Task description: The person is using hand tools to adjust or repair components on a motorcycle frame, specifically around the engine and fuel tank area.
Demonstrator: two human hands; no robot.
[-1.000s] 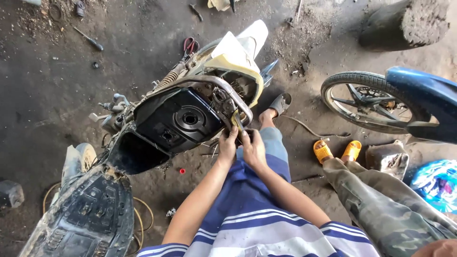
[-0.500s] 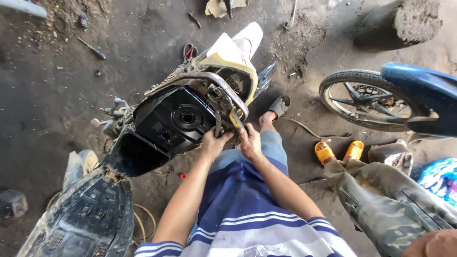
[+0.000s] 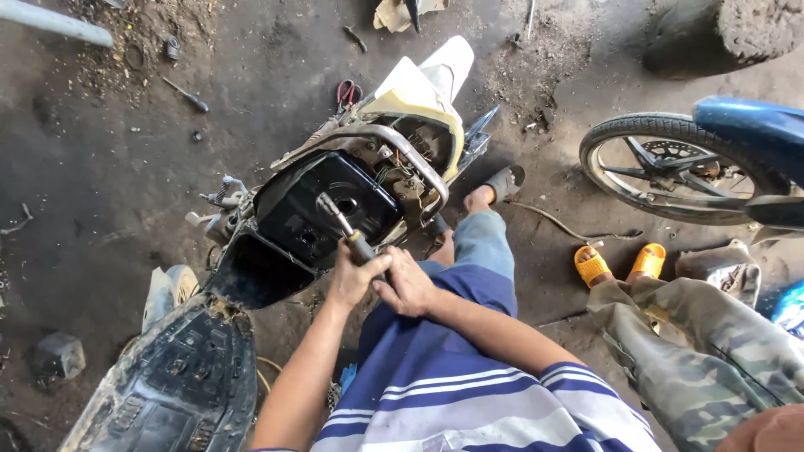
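Dirt floor (image 3: 100, 209) underfoot; both hands, left hand (image 3: 352, 280) and right hand (image 3: 408, 289), clench the screwdriver (image 3: 345, 230), its shaft slanting up-left toward the stripped scooter's black tank (image 3: 322, 209).

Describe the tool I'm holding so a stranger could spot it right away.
Find the stripped motorbike lying on the dirt floor. Over its black tank, the left hand and right hand grip a screwdriver; its slim metal shaft and dark handle set it apart from the red-handled pliers beyond.

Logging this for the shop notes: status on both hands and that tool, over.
Left hand and right hand both gripping the tool. Tip over the stripped motorbike's black tank. Second person's legs alongside, not blocking.
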